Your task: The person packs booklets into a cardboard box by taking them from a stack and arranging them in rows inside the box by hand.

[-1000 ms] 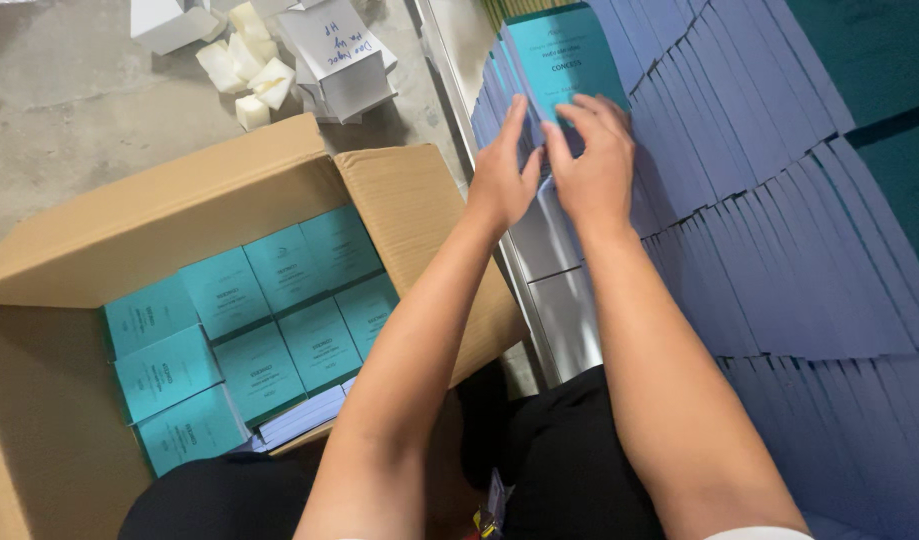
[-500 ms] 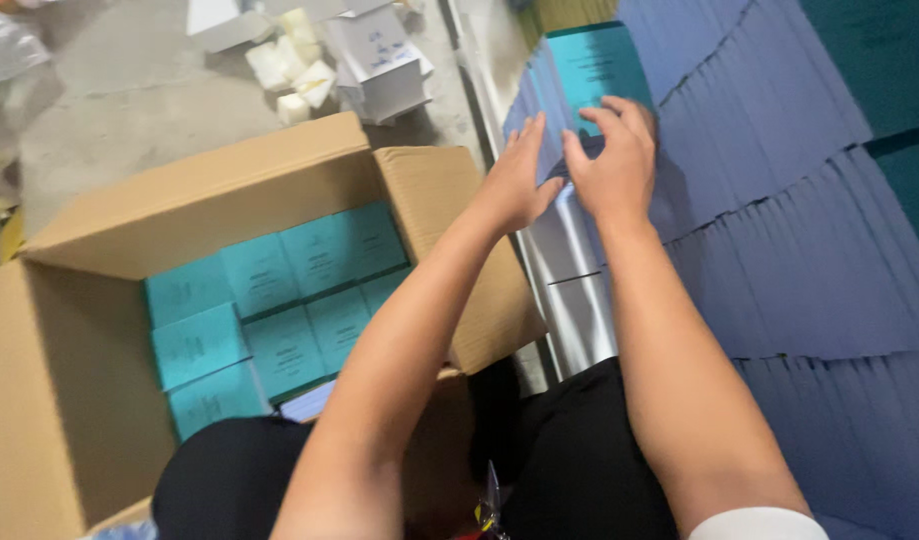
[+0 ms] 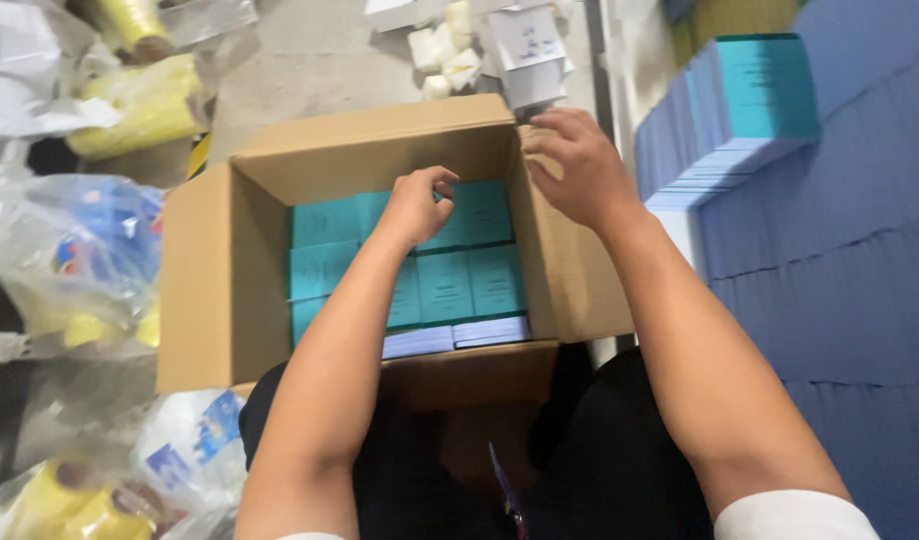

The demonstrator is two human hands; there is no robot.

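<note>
An open cardboard box [image 3: 209,290] stands in front of me, filled with rows of teal booklets [image 3: 469,285]. My left hand [image 3: 419,205] is inside the box with its fingers curled on the edge of the teal booklets in the far row. My right hand [image 3: 574,165] hovers over the box's far right corner by the right flap, fingers bent and apart, with nothing seen in it. A fanned stack of teal-covered booklets [image 3: 764,90] lies on the table to the right, away from both hands.
Overlapping blue-purple sheets [image 3: 839,230] cover the table on the right. Small white boxes and foam pieces [image 3: 524,45] lie on the floor beyond the box. Plastic bags with yellow rolls [image 3: 149,100] crowd the left side, and another bag [image 3: 189,450] sits lower left.
Both hands have left the fanned stack on the table and moved left to the cardboard box. My view has swung left, bringing the plastic bags into sight.
</note>
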